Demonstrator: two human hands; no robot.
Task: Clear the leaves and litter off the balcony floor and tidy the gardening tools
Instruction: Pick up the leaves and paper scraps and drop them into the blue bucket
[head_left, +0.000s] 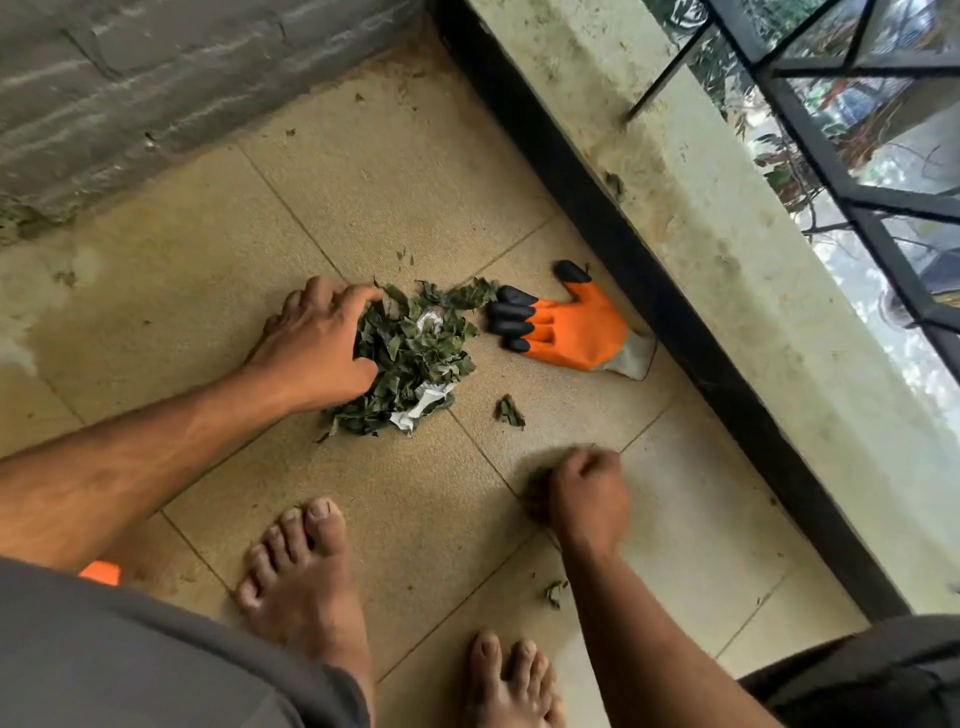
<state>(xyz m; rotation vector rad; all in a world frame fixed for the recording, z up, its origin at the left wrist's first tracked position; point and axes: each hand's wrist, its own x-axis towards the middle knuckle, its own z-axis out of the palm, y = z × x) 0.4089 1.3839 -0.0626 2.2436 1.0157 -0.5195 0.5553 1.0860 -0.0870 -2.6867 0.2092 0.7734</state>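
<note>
A heap of dry green leaves (415, 358) mixed with crumpled white paper scraps (423, 402) lies on the beige tiled balcony floor (415, 182). My left hand (317, 345) rests against the heap's left side, fingers curved over the leaves. My right hand (584, 496) is lower right, blurred, its fingers curled round a small clump of leaves (535, 488). An orange gardening glove with black claw tips (566, 325) lies flat just right of the heap. A loose leaf (509, 411) lies between the heap and my right hand.
A black skirting (649, 291) and a stained concrete ledge (727, 249) run along the right, with a black metal railing (857, 208) above. A grey block wall (156, 78) stands at the back left. My bare feet (301, 577) are near the bottom. Another orange item (101, 572) peeks out bottom left.
</note>
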